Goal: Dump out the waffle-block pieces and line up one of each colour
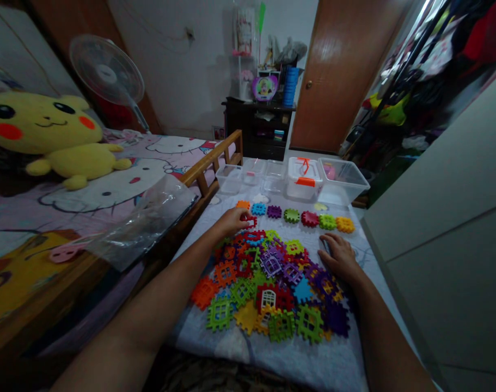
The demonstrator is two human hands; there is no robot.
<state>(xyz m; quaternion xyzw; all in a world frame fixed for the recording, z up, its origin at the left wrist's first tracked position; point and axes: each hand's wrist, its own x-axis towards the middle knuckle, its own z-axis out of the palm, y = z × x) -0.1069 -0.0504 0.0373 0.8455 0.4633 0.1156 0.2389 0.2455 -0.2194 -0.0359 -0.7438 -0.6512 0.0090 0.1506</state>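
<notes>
My left hand (233,222) pinches a red building block (252,222) with toothed edges, just behind the pile and in front of the blue block (258,209). Fingers apart, my right hand (341,256) lies on the cloth at the pile's right side, holding nothing. Between my arms spreads a heap of loose toothed plastic blocks, among them a light purple window block (271,263), a green block (220,314) and a dark purple block (336,318). Beyond it runs a row of blocks sorted by colour, from an orange block (243,204) to a yellow block (345,224).
Clear plastic bins (343,182) and a lidded box with orange clips (304,179) line the table's far end. To the left are a wooden bed rail (210,158), a clear plastic bag (149,223) and a yellow plush toy (78,160). A white cabinet (447,234) stands at right.
</notes>
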